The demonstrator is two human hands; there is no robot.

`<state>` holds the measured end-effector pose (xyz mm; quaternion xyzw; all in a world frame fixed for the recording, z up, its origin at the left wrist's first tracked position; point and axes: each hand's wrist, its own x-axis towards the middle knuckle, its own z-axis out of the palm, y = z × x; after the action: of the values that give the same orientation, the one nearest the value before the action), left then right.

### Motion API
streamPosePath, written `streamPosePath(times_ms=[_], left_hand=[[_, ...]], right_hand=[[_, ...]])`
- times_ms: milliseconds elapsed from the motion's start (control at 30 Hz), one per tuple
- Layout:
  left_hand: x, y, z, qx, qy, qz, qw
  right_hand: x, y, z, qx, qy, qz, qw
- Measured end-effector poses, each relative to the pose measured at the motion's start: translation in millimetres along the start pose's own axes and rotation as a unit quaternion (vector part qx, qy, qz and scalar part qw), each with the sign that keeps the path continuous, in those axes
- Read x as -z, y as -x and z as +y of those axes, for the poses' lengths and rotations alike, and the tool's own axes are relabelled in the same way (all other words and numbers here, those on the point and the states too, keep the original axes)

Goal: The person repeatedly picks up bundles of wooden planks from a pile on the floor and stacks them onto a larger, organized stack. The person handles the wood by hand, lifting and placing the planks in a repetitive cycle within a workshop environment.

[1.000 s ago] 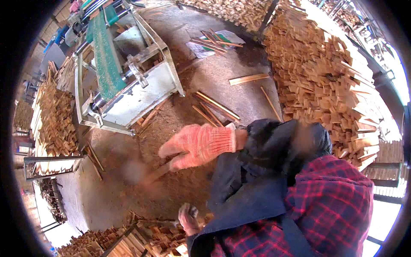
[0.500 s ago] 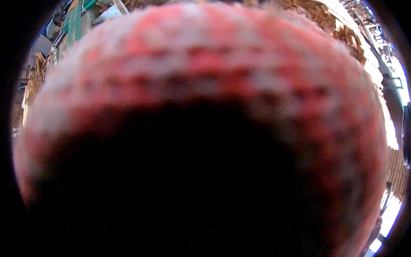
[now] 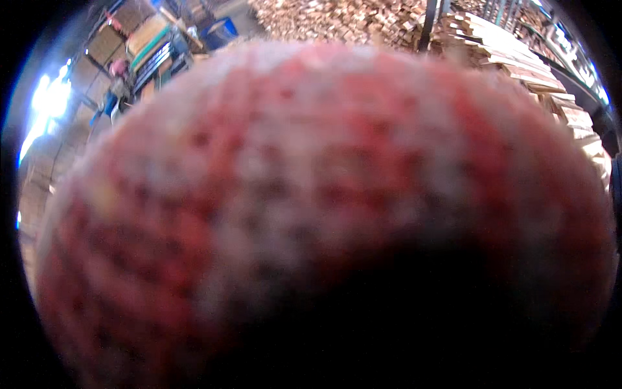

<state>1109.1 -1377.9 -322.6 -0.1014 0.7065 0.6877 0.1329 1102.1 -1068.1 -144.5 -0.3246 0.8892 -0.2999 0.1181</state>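
Note:
A coarse knitted red and white fabric [image 3: 363, 142], blurred and very close, covers most of the head view. It looks like the knit of a work glove, bulging across from one side to the other and falling into black shadow at the bottom. No separate fingers can be made out, and I cannot tell whether it is my left hand or my right. Both forearms and anything held are hidden behind it.
Beyond the fabric lies a large heap of cut wood pieces [image 3: 337, 19]. Stacked boards [image 3: 512, 58] stand at the right, past a dark post [image 3: 427, 26]. Far left are a blue bin [image 3: 220, 29], a green-edged bench [image 3: 150, 48] and what seems a person [image 3: 118, 68].
The view has swung, so the wood heap, post and blue bin now show along the top. The knitted fabric still blocks the middle, sitting lower, with more of its pattern lit.

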Motion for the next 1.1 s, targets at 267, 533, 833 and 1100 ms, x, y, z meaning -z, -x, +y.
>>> streamPosePath(times_ms=[267, 533, 833, 1100], left_hand=[[-5.9, 7.8, 108.8, -0.073, -0.041, 0.042, 0.996], [-16.5, -74.9, 85.1, -0.151, -0.028, 0.071, 0.986], [-159.3, -143.7, 110.9, -0.172, -0.065, -0.006, 0.983], [-313.7, -115.4, -15.2, 0.235, -0.007, -0.060, 0.970]], right_hand=[[55.0, -7.8, -26.5, 0.021, 0.016, 0.064, 0.998], [113.4, 27.4, 14.0, -0.093, 0.075, 0.124, 0.985], [121.4, 127.5, 207.0, -0.219, -0.218, 0.347, 0.886], [72.6, 200.7, 393.2, -0.359, -0.450, 0.350, 0.739]])
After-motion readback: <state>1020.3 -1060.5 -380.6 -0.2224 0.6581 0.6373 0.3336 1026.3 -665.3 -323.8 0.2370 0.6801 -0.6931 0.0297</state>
